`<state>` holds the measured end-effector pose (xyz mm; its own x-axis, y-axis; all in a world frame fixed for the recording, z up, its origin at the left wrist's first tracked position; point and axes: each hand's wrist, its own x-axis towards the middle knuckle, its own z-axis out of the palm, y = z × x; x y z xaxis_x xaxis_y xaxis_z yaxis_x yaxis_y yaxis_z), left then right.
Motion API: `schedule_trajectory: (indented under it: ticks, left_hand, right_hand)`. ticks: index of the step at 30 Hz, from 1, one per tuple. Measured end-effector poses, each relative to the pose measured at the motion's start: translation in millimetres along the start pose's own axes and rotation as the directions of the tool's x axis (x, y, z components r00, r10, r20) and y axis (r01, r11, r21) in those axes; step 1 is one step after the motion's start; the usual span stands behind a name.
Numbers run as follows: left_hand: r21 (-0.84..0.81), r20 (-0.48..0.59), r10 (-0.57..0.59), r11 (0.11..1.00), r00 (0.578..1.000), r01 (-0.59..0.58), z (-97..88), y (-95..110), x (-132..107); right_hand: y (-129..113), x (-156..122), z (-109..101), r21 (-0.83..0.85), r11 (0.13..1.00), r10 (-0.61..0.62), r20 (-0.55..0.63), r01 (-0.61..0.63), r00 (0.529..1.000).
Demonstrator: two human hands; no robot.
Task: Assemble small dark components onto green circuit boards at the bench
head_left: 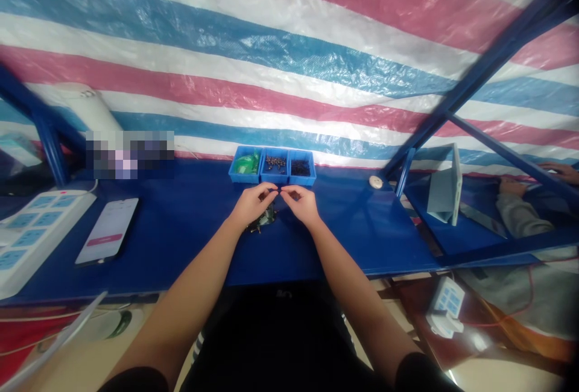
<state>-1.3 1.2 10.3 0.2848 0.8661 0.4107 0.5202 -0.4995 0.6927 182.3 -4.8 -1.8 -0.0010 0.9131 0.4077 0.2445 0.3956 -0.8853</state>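
Both of the person's hands come together over the blue tabletop point(357, 214), left hand point(256, 204) and right hand point(300, 202) with fingers curled and their thumbs and fingertips almost meeting. Between the tips shows a small dark piece point(279, 189); it is too tiny to tell what it is or which hand grips it. Just under the left hand, partly covered by it, lies a pile of small dark and brassy bits point(266, 218). Right beyond the hands, three joined blue bins stand in a row: the left bin point(244, 178) bears a green bag point(248, 163), the middle bin point(274, 179) metallic parts point(275, 163), the right bin point(302, 181) black parts point(300, 168). Well off to the left hand's side lies a phone point(107, 230); farther out sits a power strip point(45, 223). Beyond the right hand, well apart, rests a round white object point(375, 182).
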Motion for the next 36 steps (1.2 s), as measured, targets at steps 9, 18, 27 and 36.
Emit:
schedule_trajectory:
  ticks: [9,18,27,36]
  left_hand:
    - [0.025,0.024,-0.026,0.999,0.999,0.025,-1.6,1.3,1.2]
    - [0.005,0.007,-0.004,1.000,1.000,0.004,2.6,1.5,1.2]
    - [0.018,-0.010,-0.010,1.000,1.000,0.010,0.6,0.3,0.7]
    - [0.029,0.018,-0.015,0.999,1.000,0.015,-2.3,2.9,-0.6]
  right_hand:
    - [0.4,-0.8,0.9,-0.004,1.000,-0.006,0.019,0.006,1.000]
    - [-1.6,-0.8,0.5,0.005,1.000,-0.011,-0.008,0.011,1.000]
    - [-0.3,-0.6,0.2,-0.015,1.000,-0.008,-0.025,0.008,1.000]
    - [2.6,-1.2,1.1,-0.004,0.999,-0.031,0.009,0.032,0.999]
